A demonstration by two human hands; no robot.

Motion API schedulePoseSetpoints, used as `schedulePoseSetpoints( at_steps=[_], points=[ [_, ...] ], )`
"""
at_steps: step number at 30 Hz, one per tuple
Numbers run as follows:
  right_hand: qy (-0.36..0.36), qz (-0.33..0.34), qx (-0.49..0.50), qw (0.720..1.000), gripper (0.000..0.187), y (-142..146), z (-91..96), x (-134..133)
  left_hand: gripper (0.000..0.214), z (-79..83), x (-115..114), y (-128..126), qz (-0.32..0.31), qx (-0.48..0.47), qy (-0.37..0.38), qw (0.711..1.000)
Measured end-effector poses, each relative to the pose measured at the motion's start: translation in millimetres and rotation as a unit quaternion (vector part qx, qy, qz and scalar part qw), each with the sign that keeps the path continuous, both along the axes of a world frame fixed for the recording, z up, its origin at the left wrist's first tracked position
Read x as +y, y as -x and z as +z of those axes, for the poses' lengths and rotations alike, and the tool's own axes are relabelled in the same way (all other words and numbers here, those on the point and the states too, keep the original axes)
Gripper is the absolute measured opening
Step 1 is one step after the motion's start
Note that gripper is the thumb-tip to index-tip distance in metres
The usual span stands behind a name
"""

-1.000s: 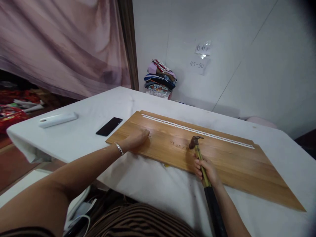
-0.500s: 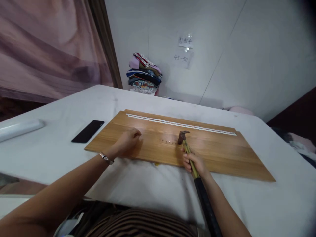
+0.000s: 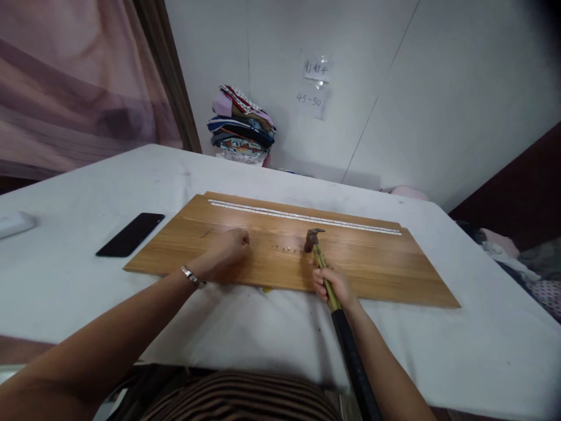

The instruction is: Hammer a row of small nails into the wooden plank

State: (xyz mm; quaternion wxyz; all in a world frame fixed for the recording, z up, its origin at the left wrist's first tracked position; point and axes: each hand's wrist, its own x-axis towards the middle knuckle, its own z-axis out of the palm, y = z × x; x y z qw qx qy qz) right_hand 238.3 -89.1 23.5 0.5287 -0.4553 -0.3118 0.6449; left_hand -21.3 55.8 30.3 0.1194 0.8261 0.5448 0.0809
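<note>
While right hand (image 3: 331,285) grips hammer (image 3: 342,327), axis pointing to counter's (image 3: 280,324) far edge, left hand (image 3: 228,248), fingertips pinched, contents unclear, lies left of nail row (image 3: 288,249) on board (image 3: 381,269); hammer head (image 3: 311,240) nearer, beside row's right end.

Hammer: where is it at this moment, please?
In the head view, right of centre, the hammer is in the person's right grip, its head over the wooden board beside the row of nails.

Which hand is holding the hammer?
The right hand, gripping the claw hammer; the left hand, the one nearer the black smartphone, has no hammer.
</note>
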Motion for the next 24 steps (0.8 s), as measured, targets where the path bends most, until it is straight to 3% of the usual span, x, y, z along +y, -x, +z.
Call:
schedulePoseSetpoints(
  at_steps=[8,13,18,24],
  points=[
    [-0.006,0.002,-0.001,1.000,0.032,-1.7,1.3,-0.7,0.028,-1.1,-5.2,-3.2,-0.019,-0.041,-0.029,0.999],
    [0.002,-0.001,0.001,1.000,0.033,-8.6,-12.8,-1.8,0.031,-23.1,10.3,12.6,-0.016,-0.139,0.019,0.990],
    [0.002,0.002,-0.002,1.000,0.035,-11.7,-21.8,-3.6,0.027,-40.9,25.0,25.5,0.028,-0.245,0.087,0.965],
    [0.006,0.002,-0.008,1.000,0.035,-8.1,-11.1,-5.2,0.028,-40.8,27.6,26.7,0.099,-0.328,0.151,0.927]
  ],
)
